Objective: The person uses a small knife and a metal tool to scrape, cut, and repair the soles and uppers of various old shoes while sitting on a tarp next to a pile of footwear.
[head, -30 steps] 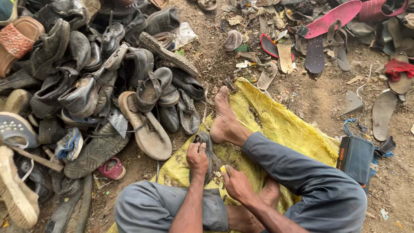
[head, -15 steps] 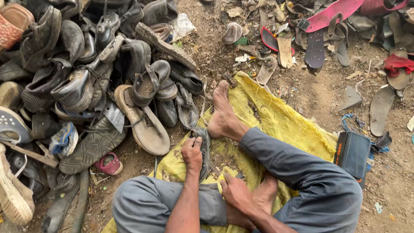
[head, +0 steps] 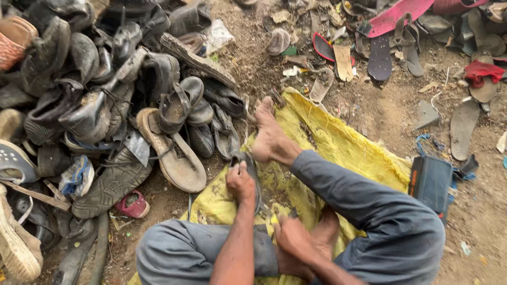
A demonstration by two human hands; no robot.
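L hand (head: pixel 240 182): clenched round the upper end of a dark worn shoe sole (head: pixel 252 174), thumb on top; sole runs down twd the R hand, its top just beside the bare foot.
R hand (head: pixel 293 244): blurred, low, near the sole's lower end; seems closed on smth small, can't tell what or how tight.
Sole position: betw. both hands, over the yellow sack (head: pixel 338 142), touching it or just above – can't tell.
Bare foot (head: pixel 269 137): just above-right of L hand, heel on the sack, toes pointing away.
Legs: grey trousers (head: pixel 369 206), one knee each side of the hands.
Left of L hand: tan sandal (head: pixel 177 158) close by; beyond it a big heap of old black shoes (head: pixel 95 89); small pink shoe (head: pixel 132 205) lower left.
Right of R hand: dark box w/ orange edge (head: pixel 430 182) on the dirt, well apart.
Far beyond hands: pink flip-flop sole (head: pixel 396 15) among loose scraps.
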